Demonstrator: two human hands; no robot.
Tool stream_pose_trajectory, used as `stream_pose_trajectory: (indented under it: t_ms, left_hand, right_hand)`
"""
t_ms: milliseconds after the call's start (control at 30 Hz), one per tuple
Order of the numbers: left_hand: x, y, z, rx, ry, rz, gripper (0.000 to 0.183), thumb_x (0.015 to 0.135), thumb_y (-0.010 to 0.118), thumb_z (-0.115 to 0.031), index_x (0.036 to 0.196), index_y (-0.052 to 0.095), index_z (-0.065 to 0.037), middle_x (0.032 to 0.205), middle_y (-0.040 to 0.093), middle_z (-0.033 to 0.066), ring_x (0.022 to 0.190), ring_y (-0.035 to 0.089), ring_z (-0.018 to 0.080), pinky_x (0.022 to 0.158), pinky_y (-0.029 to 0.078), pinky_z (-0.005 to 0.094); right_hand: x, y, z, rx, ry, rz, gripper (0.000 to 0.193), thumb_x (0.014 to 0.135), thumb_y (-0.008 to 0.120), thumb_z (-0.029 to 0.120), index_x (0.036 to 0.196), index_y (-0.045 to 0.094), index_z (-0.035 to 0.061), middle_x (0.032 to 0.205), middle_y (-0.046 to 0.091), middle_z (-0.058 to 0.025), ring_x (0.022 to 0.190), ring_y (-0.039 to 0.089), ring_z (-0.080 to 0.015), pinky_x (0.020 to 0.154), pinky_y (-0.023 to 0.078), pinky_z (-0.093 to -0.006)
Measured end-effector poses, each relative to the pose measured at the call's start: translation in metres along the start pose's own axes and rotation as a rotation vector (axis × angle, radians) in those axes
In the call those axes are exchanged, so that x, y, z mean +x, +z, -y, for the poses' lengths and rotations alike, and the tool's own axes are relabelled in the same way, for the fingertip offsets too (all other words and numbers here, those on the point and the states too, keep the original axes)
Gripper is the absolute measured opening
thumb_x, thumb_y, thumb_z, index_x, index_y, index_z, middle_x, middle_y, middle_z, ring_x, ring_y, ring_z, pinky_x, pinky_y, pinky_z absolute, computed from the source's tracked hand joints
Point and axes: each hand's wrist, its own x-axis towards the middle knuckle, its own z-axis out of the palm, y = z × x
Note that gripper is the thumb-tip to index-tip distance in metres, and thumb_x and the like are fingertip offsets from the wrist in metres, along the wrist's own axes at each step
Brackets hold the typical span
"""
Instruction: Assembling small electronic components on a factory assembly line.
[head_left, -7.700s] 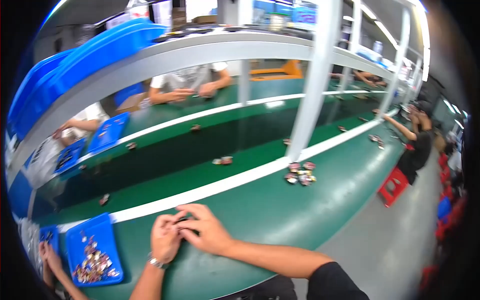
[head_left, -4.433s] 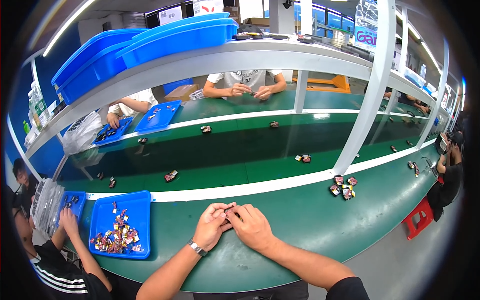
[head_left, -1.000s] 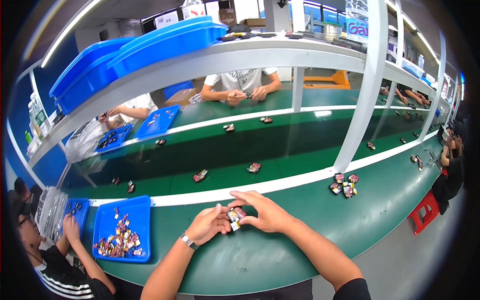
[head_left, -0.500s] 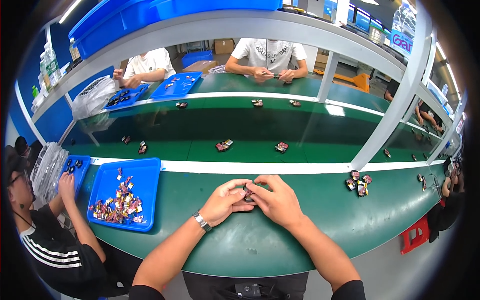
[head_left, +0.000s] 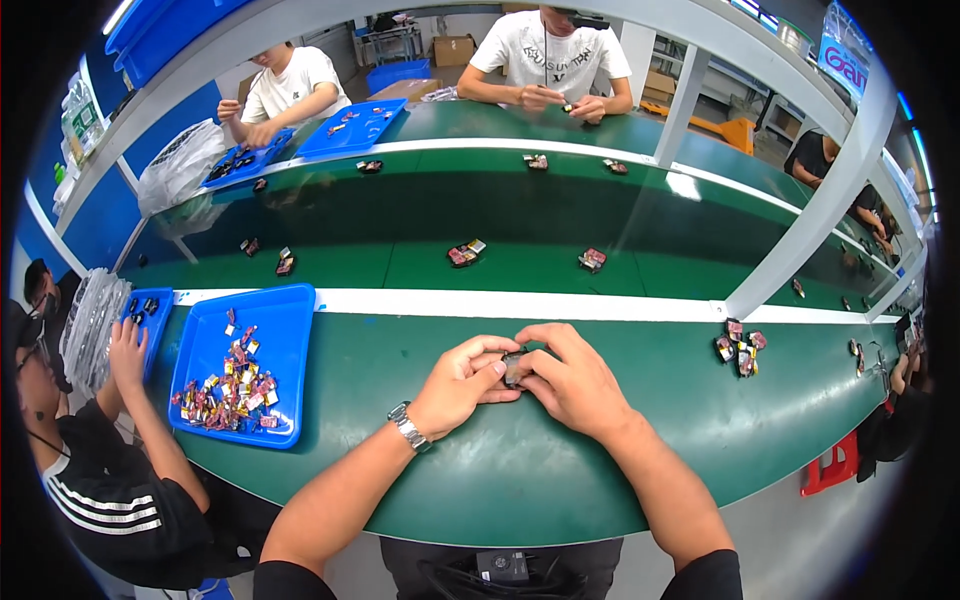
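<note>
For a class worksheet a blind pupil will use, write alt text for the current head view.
A person's left hand and right hand hold a small dark part over a green workbench. A blue tray of multicoloured pieces lies to the left, a cluster of parts to the right; co-workers are nearby.

Head-worn fisheye view — downward and forward, close above the green bench [head_left: 490,485]

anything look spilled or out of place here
Nothing stands out: loose parts lie inside the large blue tray, small units sit clustered near the shelf post, and left hand and right hand hold one small piece.
</note>
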Motion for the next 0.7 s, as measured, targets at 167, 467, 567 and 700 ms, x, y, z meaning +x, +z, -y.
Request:
stream_pose_trajectory:
  t_ms: [167, 467, 567, 700]
  left_hand:
    - [0.0002, -0.0018, 0.0014, 0.031, 0.006, 0.010, 0.028, 0.100, 0.047, -0.008, 0.127, 0.049, -0.001, 0.117, 0.060, 0.0120, 0.107, 0.062, 0.0200, 0.093, 0.056, 0.0376]
    - [-0.0002, -0.0081, 0.0011, 0.089, 0.079, 0.110, 0.034, 0.095, 0.051, 0.000, 0.129, 0.047, -0.001, 0.123, 0.056, 0.0128, 0.112, 0.060, 0.0203, 0.097, 0.054, 0.0378]
    - [0.0003, -0.0084, 0.0014, 0.107, 0.085, 0.128, 0.035, 0.094, 0.051, 0.001, 0.129, 0.047, -0.001, 0.122, 0.057, 0.0127, 0.112, 0.059, 0.0205, 0.098, 0.053, 0.0379]
    - [-0.0009, -0.0078, 0.0003, 0.053, 0.024, 0.077, 0.033, 0.096, 0.049, 0.002, 0.128, 0.047, -0.001, 0.122, 0.057, 0.0126, 0.112, 0.060, 0.0201, 0.097, 0.053, 0.0376]
  right_hand:
    - [-0.0026, 0.0009, -0.0019, 0.047, -0.013, 0.028, 0.020, 0.073, 0.075, 0.006, 0.091, 0.067, 0.0094, 0.117, 0.058, -0.0077, 0.108, 0.057, -0.0280, 0.087, 0.051, -0.0388]
    - [-0.0051, 0.0057, 0.0033, 0.237, 0.209, 0.020, 0.008, 0.082, 0.070, 0.008, 0.089, 0.069, 0.0066, 0.118, 0.060, -0.0061, 0.109, 0.056, -0.0267, 0.086, 0.052, -0.0368]
    - [-0.0052, 0.0058, 0.0036, 0.205, 0.207, 0.021, 0.009, 0.082, 0.070, 0.009, 0.091, 0.070, 0.0066, 0.120, 0.060, -0.0083, 0.112, 0.055, -0.0271, 0.089, 0.051, -0.0374]
    - [-0.0074, 0.0044, 0.0025, 0.231, 0.184, 0.040, 0.007, 0.082, 0.068, 0.010, 0.088, 0.068, 0.0060, 0.119, 0.059, -0.0069, 0.111, 0.055, -0.0273, 0.087, 0.051, -0.0369]
